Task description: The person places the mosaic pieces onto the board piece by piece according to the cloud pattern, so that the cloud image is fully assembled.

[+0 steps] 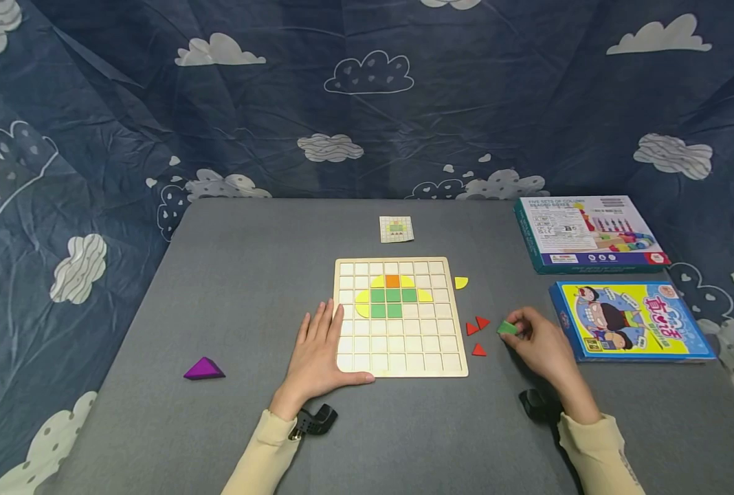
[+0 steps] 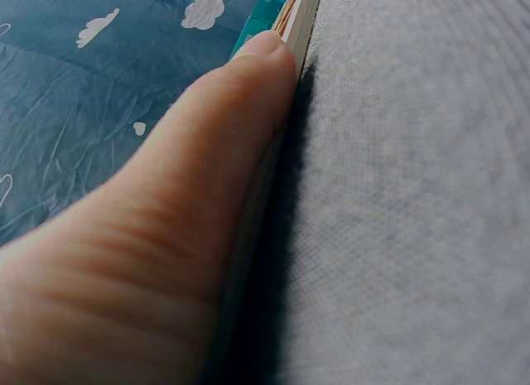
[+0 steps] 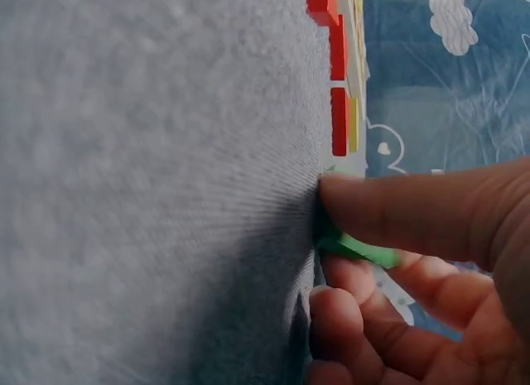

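Note:
A square wooden grid board (image 1: 416, 344) lies on the grey table, bearing several green squares (image 1: 394, 295), one orange square (image 1: 392, 281) and several rounded yellow pieces (image 1: 363, 304). Along its left side rest the straight fingers of my left hand (image 1: 320, 354), while the thumb stretches along the near edge. My right hand (image 1: 537, 344), right of the board, pinches a green tile (image 1: 506, 328) between thumb and fingers, low over the table. In the right wrist view the fingers partly hide this green tile (image 3: 364, 251). Three red triangles (image 1: 479, 350) lie between board and right hand.
Beside the board's upper right corner lies a yellow quarter-circle (image 1: 461, 282). A small pattern card (image 1: 396, 229) is behind the board. Two boxes, one white and teal (image 1: 590, 234), one blue and yellow (image 1: 633, 322), sit at the right. A purple pyramid-like block (image 1: 204, 369) stands left.

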Demonstrator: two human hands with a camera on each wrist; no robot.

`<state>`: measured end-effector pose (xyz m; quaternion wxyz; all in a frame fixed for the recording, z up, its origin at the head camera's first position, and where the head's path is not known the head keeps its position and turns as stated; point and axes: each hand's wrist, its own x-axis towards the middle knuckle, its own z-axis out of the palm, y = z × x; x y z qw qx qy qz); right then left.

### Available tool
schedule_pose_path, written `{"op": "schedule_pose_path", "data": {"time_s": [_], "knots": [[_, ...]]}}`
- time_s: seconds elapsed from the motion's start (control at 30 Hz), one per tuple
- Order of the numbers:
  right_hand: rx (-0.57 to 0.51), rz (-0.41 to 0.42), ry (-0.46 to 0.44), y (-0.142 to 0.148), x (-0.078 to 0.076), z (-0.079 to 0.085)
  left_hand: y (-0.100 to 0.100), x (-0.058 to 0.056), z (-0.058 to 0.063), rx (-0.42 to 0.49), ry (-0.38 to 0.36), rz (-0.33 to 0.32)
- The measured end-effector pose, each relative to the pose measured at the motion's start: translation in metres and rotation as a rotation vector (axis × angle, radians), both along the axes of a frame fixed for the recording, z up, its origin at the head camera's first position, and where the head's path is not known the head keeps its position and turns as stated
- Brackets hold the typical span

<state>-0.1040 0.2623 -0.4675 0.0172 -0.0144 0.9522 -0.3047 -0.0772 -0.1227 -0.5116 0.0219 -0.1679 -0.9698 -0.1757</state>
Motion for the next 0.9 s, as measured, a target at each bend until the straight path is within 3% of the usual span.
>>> {"op": "schedule_pose_path", "data": {"time_s": [0.3,0.53,0.7,0.9], "knots": [[0.006,-0.04,0.036,0.0,0.003,-0.002,0.0,0.0,-0.001,-0.001,0.01,-0.002],[-0.018,-0.074,0.097,-0.01,0.0,0.005,0.0,0.001,0.0,0.016,0.017,-0.004],[-0.039,-0.026,0.142,-0.029,-0.007,0.01,0.0,0.0,-0.001,0.005,0.014,0.002],[-0.091,0.074,0.135,-0.059,-0.02,0.013,0.0,0.0,-0.002,-0.002,0.019,0.0]]}}
